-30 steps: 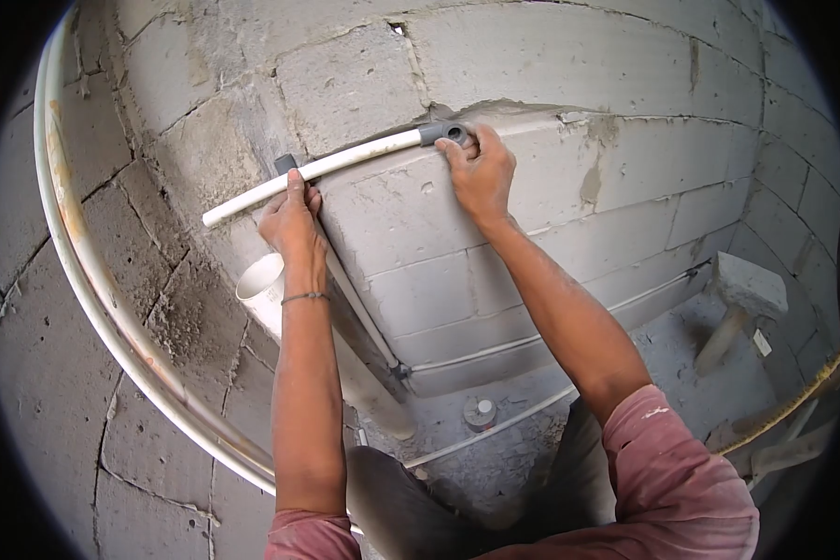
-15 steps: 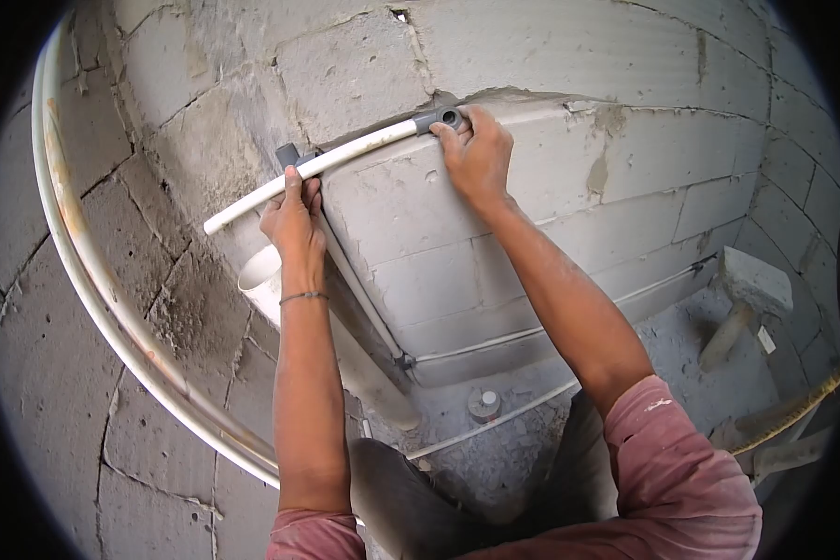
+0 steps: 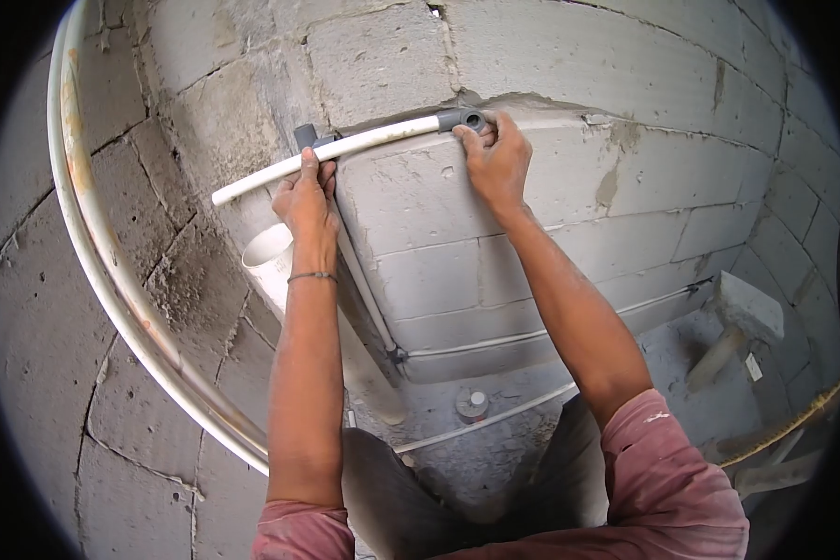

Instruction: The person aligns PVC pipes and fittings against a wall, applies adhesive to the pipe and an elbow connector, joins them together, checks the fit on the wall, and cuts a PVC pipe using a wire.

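A white pipe (image 3: 378, 136) lies across the top of a wall ledge, with a grey elbow fitting (image 3: 472, 120) on its right end. My left hand (image 3: 308, 196) pinches the pipe left of its middle, thumb on the front. Just behind that thumb is a grey tee fitting (image 3: 306, 136) at the top of a thin upright pipe (image 3: 362, 280). My right hand (image 3: 497, 161) is closed on the elbow fitting, whose round opening faces me. The pipe's left end is free.
A wide white pipe (image 3: 269, 246) stands open-topped beside my left forearm. Long curved pipes (image 3: 112, 280) run down the left. On the floor are a round capped can (image 3: 472, 402) and a thin pipe (image 3: 495, 422); a block on a post (image 3: 749, 306) stands right.
The view has shifted slightly, so the scene sits a little differently in the frame. Both hands keep their hold, and the pipe lies a little flatter.
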`<state>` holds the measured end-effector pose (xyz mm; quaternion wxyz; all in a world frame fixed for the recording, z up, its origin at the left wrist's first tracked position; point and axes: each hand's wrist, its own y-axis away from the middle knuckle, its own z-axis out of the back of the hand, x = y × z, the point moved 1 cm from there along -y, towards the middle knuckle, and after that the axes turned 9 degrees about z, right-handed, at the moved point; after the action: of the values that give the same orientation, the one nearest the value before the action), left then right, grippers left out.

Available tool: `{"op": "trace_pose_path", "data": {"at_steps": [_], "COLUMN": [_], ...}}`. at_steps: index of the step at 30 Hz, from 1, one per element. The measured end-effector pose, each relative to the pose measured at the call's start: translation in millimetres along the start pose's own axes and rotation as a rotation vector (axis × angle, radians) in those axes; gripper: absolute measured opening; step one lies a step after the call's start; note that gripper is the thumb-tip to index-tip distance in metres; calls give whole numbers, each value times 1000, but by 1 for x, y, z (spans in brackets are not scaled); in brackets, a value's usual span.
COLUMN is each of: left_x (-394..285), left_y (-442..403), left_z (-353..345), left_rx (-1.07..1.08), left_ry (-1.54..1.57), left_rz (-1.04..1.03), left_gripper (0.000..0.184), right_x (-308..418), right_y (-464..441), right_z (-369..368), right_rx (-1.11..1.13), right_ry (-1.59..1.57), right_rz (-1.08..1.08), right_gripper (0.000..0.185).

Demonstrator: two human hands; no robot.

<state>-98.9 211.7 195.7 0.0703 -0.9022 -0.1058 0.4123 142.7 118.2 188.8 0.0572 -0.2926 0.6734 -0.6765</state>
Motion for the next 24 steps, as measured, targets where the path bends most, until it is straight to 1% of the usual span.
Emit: {"op": "trace_pose_path", "data": {"at_steps": [5, 7, 8, 10, 15, 19, 22, 24], "left_x": [1, 1, 0, 1, 4, 5, 7, 8], "left_y": [-3, -3, -3, -4, -6, -8, -11, -13], "left_z": [1, 1, 1, 2, 6, 7, 7, 9], "left_rx": [-6, -4, -9, 3, 36, 64, 44, 63], "left_ry": [-10, -20, -25, -36, -39, -8, -9, -36], "left_rz": [-7, 1, 3, 2, -45, -36, -41, -40], "left_gripper": [23, 23, 23, 24, 23, 24, 23, 27], "right_x": [1, -2, -5, -5, -8, -8, -8, -8], "right_y": [1, 2, 3, 3, 2, 2, 4, 7], "right_z": [2, 0, 0, 1, -2, -3, 0, 0], "right_rx": [-20, -31, -36, -46, -47, -67, -69, -82], "right_ry": [-59, -76, -71, -29, -35, -13, 46, 35], "right_rz": [-16, 27, 24, 101, 78, 92, 132, 152], "right_gripper": [33, 33, 33, 33, 37, 40, 39, 37]}}
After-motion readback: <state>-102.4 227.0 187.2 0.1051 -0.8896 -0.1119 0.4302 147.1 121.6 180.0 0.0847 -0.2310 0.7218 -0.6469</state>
